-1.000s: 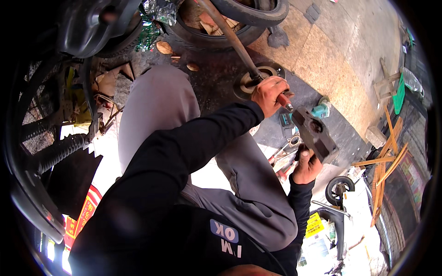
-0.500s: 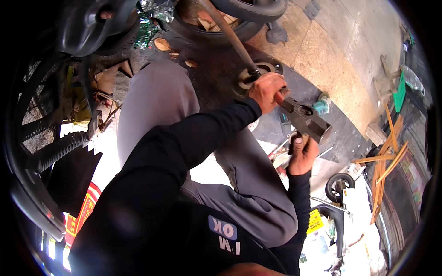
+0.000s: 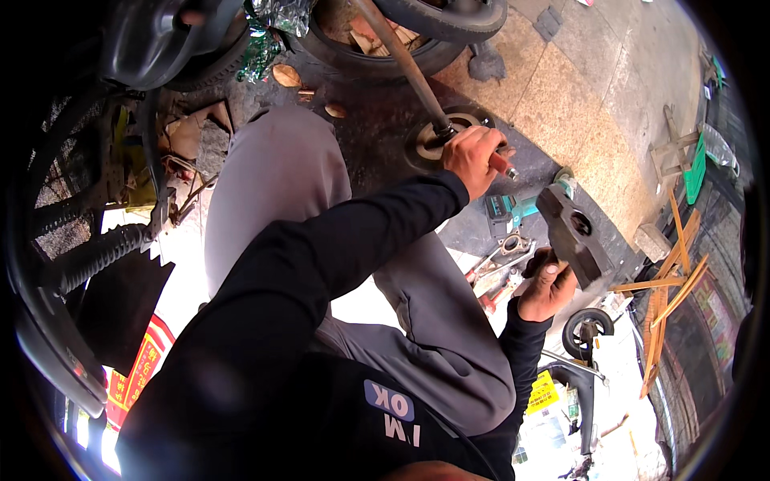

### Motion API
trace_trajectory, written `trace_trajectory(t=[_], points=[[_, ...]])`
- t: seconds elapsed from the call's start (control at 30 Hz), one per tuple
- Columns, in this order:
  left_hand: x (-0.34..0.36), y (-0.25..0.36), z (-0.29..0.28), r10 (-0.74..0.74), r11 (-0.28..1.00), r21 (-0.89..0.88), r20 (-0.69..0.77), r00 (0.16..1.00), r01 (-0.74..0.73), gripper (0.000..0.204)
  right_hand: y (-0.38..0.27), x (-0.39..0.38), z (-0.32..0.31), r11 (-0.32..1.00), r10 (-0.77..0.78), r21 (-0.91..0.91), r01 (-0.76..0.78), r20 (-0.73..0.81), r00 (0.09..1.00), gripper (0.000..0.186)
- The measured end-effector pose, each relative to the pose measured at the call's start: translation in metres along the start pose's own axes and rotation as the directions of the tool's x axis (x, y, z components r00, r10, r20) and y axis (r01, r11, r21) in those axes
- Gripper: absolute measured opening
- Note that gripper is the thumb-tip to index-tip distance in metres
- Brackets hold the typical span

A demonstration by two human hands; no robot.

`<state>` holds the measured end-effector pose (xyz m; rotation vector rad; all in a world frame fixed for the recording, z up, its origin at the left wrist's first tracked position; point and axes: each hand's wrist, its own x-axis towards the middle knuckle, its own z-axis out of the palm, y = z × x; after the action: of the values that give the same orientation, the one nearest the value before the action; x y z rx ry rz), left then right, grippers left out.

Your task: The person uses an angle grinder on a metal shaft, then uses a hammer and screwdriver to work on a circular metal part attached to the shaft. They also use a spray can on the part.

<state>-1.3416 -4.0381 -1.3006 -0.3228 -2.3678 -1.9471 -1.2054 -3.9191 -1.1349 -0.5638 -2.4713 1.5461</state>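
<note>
My left hand is closed around a tool with a red handle, which pokes out of the fist with a metal end. Its other end is hidden by the fingers. A long brownish metal bar slants down to the knuckles; whether it joins the red tool cannot be told. Just beyond the fist lies a round metal wheel or hub part. To the right and nearer to me, my right hand grips a hammer, its heavy dark head raised apart from the left hand. Most of the hammer's handle is hidden.
A teal power tool and a metal ring-shaped part lie beneath the hands. Tyres stand at the far side. Motorcycle parts crowd the left. Wood strips and a small wheel lie right.
My right hand has swung the hammer to the right, away from the red handle, which now shows its metal end. My left hand keeps its hold in nearly the same place.
</note>
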Motion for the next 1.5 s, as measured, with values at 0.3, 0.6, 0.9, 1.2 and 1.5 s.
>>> trace_trajectory(t=[0.3,0.6,0.9,1.2,1.5], points=[[0.002,0.001,-0.002,-0.044,0.999,0.003,0.013,0.999,0.044,0.032,-0.003,0.019,0.009,0.971,0.201,-0.139,-0.194,0.036,0.979,0.034],[0.019,-0.003,0.019,-0.168,0.981,0.087,-0.033,0.985,0.170,0.029,-0.008,0.029,0.016,0.995,-0.090,-0.052,0.090,-0.013,0.996,0.036],[0.014,-0.002,0.013,-0.128,0.986,0.091,-0.087,0.988,0.136,0.026,-0.005,0.040,0.022,0.979,0.205,-0.019,-0.204,0.074,0.976,0.034],[0.013,-0.003,0.012,-0.139,0.985,0.088,-0.094,0.986,0.148,0.026,-0.028,0.068,0.025,0.958,0.279,-0.112,-0.265,0.139,0.950,0.029],[0.004,-0.007,0.009,-0.029,0.999,0.018,-0.088,0.996,0.031,0.024,-0.031,0.052,0.025,0.995,0.097,-0.011,-0.098,-0.065,0.993,0.030]])
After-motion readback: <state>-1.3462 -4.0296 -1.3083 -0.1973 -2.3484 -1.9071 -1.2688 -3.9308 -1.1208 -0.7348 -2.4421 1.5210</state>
